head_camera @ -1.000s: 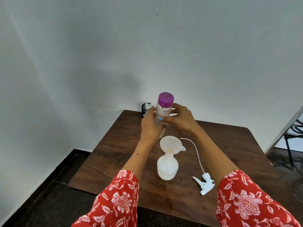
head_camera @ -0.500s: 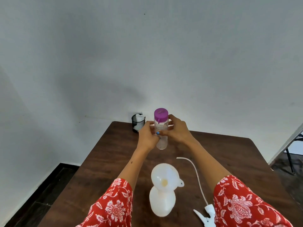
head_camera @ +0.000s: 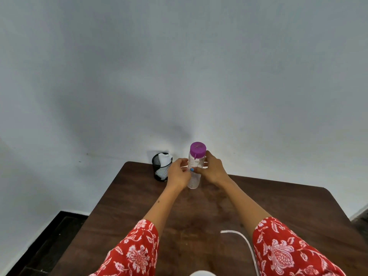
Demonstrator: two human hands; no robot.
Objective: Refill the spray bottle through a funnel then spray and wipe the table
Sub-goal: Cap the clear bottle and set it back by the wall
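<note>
A clear water bottle (head_camera: 194,180) with a purple cap (head_camera: 197,149) stands upright near the far edge of the brown wooden table (head_camera: 268,204). My left hand (head_camera: 178,173) touches its left side and my right hand (head_camera: 214,168) wraps its right side. Only the white rim of the funnel (head_camera: 200,273) shows at the bottom edge; the spray bottle under it is out of view. The sprayer's clear dip tube (head_camera: 245,243) curves across the table beside my right sleeve, its trigger head hidden.
A black mesh cup (head_camera: 160,168) holding a white cloth (head_camera: 164,158) stands at the table's far left corner, close to my left hand. A white wall rises directly behind the table. Dark floor shows at the left.
The camera has tilted up, so the funnel and spray bottle dropped out of the frame. The purple-capped bottle, earlier held above the funnel, has moved away to the table's far side, both hands still on it.
</note>
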